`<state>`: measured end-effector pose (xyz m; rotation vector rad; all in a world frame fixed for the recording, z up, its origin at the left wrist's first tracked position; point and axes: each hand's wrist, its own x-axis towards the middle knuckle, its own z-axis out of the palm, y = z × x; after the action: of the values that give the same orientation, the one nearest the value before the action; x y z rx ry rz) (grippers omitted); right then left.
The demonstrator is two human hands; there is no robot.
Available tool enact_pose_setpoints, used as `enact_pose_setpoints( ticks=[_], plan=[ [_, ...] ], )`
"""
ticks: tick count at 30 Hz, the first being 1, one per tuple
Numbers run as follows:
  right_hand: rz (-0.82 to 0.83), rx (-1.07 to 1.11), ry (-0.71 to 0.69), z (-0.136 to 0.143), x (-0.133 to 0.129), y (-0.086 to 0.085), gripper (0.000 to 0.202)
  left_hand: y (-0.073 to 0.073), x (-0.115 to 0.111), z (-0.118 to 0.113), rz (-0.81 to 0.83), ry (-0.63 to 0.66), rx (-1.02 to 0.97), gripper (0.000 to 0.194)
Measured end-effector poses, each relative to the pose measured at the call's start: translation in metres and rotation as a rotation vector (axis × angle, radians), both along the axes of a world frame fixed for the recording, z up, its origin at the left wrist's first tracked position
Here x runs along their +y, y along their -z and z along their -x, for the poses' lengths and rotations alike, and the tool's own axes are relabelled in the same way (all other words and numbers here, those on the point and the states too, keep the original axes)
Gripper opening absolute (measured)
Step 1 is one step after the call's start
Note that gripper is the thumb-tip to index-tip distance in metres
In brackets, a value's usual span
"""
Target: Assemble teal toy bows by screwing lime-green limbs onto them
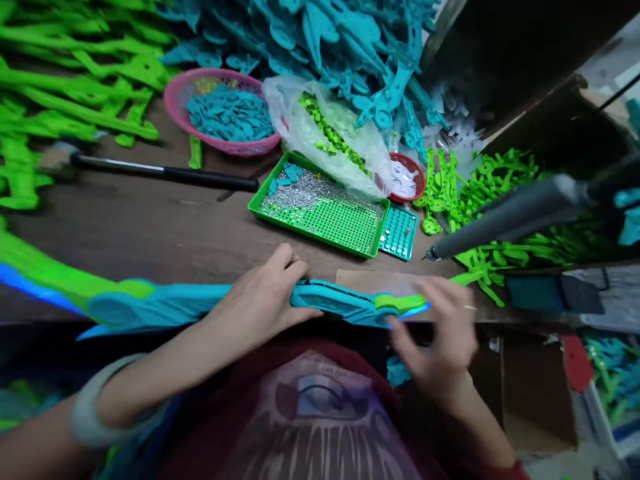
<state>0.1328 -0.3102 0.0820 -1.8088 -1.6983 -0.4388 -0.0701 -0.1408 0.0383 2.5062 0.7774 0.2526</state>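
A long plastic toy bow (333,300), turquoise in the middle with bright green limbs, lies crosswise along the near edge of the table. My left hand (265,297) is closed around its turquoise grip, thumb along the near side. At the bow's right green limb is my right hand (443,333), smeared by motion. Its thumb is near the turquoise joint and its fingers are over the limb; whether they grip it I cannot tell. The left green limb (65,273) reaches out past the picture's edge.
A green tray (320,230) of small metal screws stands beyond my hands, beside a pink basket (173,100) of turquoise pieces and a plastic bag (295,100). A hammer (210,179) lies left. An electric screwdriver (515,213) hangs at right. Green and turquoise parts pile behind.
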Motion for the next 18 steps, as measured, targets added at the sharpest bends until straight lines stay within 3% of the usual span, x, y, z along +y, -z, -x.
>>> enact_pose_setpoints(
  ticks=[2,4,8,14,18],
  plan=[
    [0.335,0.025,-0.117,0.020,0.004,0.000,0.048,-0.009,-0.010,-0.001,-0.075,0.022,-0.087,0.032],
    [0.442,-0.014,-0.131,0.027,0.015,0.004,0.043,-0.016,-0.016,-0.002,-0.147,0.036,-0.169,0.027],
    [0.408,-0.093,-0.132,0.019,0.028,0.015,0.028,-0.023,-0.021,-0.003,-0.195,0.036,-0.242,0.016],
    [0.324,-0.055,-0.223,0.011,0.013,0.033,0.024,-0.018,-0.028,0.005,0.151,0.118,-0.240,0.008],
    [0.323,-0.014,-0.277,0.010,0.008,0.037,0.023,-0.011,-0.039,0.007,0.131,0.098,-0.306,0.009]
  ],
)
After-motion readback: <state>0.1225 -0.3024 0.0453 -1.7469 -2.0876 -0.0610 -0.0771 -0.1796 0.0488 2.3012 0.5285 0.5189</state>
